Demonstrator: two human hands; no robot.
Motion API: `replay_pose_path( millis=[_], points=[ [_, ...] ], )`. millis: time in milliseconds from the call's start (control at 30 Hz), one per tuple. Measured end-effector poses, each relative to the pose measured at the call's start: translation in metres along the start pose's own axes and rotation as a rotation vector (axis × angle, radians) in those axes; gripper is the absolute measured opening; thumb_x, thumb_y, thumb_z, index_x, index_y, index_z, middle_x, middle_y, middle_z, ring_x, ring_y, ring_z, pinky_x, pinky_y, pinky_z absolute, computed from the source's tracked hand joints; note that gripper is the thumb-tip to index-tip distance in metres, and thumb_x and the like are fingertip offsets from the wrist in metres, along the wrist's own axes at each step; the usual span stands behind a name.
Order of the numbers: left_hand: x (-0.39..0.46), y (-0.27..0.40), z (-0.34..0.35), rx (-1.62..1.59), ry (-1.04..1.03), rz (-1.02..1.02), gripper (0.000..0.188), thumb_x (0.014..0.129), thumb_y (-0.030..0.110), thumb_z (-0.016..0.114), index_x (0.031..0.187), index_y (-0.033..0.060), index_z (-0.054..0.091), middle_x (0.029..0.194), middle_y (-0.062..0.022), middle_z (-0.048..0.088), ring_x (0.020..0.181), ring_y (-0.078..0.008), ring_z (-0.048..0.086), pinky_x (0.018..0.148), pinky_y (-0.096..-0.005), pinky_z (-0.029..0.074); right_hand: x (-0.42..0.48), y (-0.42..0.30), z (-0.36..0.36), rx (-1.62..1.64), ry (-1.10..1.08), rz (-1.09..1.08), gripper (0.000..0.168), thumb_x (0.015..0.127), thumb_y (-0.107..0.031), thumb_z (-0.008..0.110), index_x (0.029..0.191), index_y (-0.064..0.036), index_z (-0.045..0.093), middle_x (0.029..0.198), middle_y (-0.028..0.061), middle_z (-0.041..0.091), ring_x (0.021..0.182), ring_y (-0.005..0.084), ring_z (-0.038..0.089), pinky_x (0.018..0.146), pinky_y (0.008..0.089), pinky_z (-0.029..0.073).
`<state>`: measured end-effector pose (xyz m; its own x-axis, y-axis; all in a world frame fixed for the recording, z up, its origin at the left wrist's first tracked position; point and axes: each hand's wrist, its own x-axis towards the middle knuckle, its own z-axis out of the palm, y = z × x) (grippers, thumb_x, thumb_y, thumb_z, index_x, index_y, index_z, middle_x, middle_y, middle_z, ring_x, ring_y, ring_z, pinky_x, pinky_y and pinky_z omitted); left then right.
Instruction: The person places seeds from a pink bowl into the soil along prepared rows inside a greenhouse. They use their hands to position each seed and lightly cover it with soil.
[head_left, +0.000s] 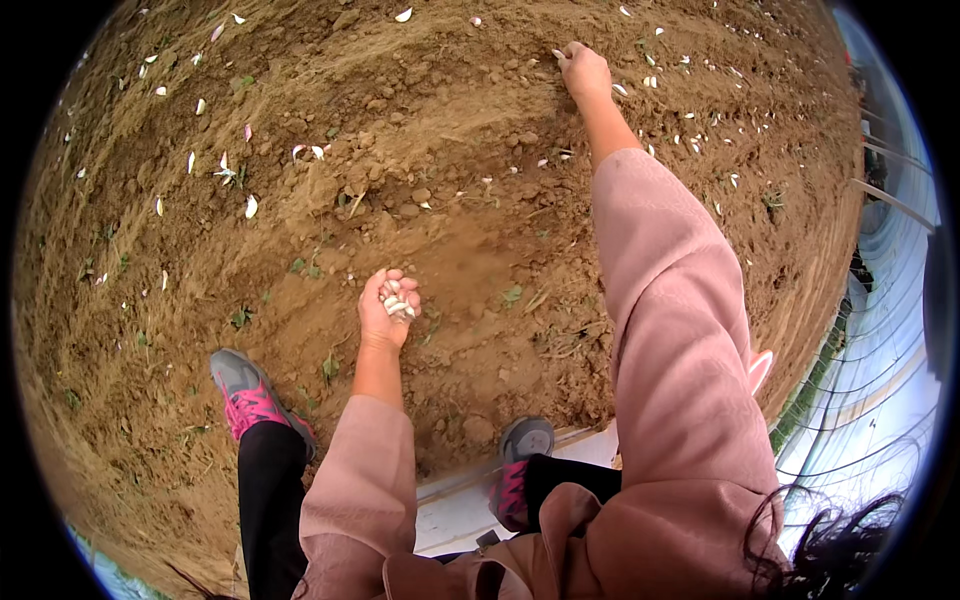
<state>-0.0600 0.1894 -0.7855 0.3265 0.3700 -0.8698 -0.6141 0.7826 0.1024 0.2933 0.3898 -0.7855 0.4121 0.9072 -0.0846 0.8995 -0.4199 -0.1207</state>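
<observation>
My left hand (380, 319) is cupped palm up above the brown soil (480, 255), fingers curled around several peeled-looking white garlic cloves (397, 306). Far out ahead and to the right, my right hand (587, 73) reaches down close to the ground. Between its thumb and fingers a single pale garlic clove (558, 54) pokes out at the left. Just right of that wrist, another clove (619, 89) lies on the soil. Loose cloves are also scattered left of my left hand, such as a white one (251, 207).
My feet, in grey and pink shoes (251, 397), stand apart. Beside my right shoe (527, 439) lies a white box or board (457, 510). Small weeds (241, 317) dot the uneven soil. Along the right side curves a translucent sheet wall with thin ribs (862, 375).
</observation>
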Motion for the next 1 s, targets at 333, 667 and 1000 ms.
replay_pose_path(
  millis=[333, 667, 1000],
  points=[
    [0.001, 0.001, -0.001, 0.019, 0.025, -0.007, 0.021, 0.078, 0.028, 0.042, 0.068, 0.0122, 0.051, 0.060, -0.0046, 0.055, 0.045, -0.0173, 0.049, 0.038, -0.0293, 0.038, 0.009, -0.022, -0.011, -0.266, -0.104, -0.038, 0.018, 0.071, -0.007, 0.044, 0.080, -0.001, 0.058, 0.083, 0.0193, 0.057, 0.080, 0.0323, 0.055, 0.068, 0.0367, 0.046],
    [0.002, 0.001, -0.001, 0.035, 0.036, 0.005, 0.022, 0.079, 0.028, 0.040, 0.068, 0.0116, 0.050, 0.060, -0.0054, 0.055, 0.044, -0.0175, 0.049, 0.038, -0.0294, 0.037, 0.003, -0.016, 0.006, -0.023, 0.017, 0.161, 0.015, 0.069, -0.022, 0.054, 0.081, -0.016, 0.060, 0.081, 0.0126, 0.058, 0.081, 0.0294, 0.055, 0.069, 0.0378, 0.044],
    [-0.002, 0.003, 0.002, 0.061, 0.090, 0.014, 0.022, 0.078, 0.029, 0.041, 0.069, 0.0124, 0.051, 0.060, -0.0045, 0.055, 0.042, -0.0159, 0.047, 0.038, -0.0291, 0.036, -0.016, 0.030, -0.030, -0.126, 0.029, 0.212, 0.023, 0.070, -0.028, 0.051, 0.080, -0.008, 0.057, 0.088, 0.0132, 0.056, 0.082, 0.0291, 0.054, 0.068, 0.0385, 0.044]
  ],
)
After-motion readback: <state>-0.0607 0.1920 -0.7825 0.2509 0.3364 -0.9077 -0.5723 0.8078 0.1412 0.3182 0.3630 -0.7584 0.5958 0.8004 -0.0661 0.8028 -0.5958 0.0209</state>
